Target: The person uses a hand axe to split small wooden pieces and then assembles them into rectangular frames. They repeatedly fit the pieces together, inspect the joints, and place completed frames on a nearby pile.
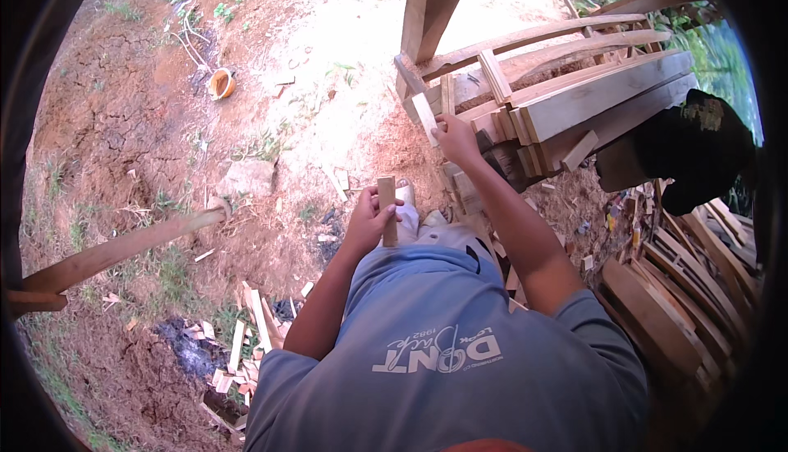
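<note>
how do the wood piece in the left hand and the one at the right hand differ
The left piece runs nearly vertically in the picture; the right piece slants. The left piece looks tan; the right piece looks brighter and paler. The right piece is close to the stacked boards; the left piece is farther from them. Both are short, narrow wooden pieces.

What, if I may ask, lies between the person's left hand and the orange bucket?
In the head view, between the left hand and the orange bucket lies earthen ground, with small wood scraps toward the hand's end.
</note>
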Demonstrator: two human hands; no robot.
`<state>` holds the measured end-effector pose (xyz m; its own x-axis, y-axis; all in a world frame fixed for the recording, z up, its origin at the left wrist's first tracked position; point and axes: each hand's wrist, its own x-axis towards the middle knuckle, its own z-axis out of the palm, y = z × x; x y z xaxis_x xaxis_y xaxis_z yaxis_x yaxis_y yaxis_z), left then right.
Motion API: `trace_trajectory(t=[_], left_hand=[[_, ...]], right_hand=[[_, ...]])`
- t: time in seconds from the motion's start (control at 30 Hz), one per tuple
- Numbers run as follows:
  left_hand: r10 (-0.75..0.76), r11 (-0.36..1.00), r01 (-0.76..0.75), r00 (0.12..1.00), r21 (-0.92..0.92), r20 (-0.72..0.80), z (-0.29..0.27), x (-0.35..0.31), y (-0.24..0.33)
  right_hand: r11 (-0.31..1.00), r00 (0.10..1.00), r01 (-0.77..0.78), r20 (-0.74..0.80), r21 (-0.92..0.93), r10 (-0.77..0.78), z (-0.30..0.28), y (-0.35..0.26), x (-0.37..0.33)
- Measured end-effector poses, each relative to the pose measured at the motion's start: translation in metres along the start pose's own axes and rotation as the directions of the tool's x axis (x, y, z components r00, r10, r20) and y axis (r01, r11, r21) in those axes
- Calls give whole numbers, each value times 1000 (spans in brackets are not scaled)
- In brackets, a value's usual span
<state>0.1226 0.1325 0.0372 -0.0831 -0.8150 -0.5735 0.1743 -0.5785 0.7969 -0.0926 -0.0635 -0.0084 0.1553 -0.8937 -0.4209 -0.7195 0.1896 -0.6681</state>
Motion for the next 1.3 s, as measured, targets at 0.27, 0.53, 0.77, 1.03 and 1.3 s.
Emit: trace_trajectory(t=[0.27, 0.53, 0.77, 1.03, 1.3], left_hand=[[13, 999, -5, 971, 33, -241, -39, -18, -12], [-90, 996, 87, 980, -21, -179, -36, -27, -4], [-62, 998, 63, 986, 3, -157, -40, -39, -17], [-75, 997, 74, 976, -16, -203, -37, -45, -20], [-90, 992, 103, 982, 74, -164, -39, -40, -31]], right_hand=[[877, 997, 27, -56, -479, -61, 42, 2, 83], [873, 966, 35, -206, -486, -154, 7, -9, 104], [892, 848, -1, -473, -452, -239, -34, 87, 158], [827, 877, 16, -389, -561, -281, -36, 104, 166], [806, 835, 56, -415, -589, -361, -36, 94, 157]])
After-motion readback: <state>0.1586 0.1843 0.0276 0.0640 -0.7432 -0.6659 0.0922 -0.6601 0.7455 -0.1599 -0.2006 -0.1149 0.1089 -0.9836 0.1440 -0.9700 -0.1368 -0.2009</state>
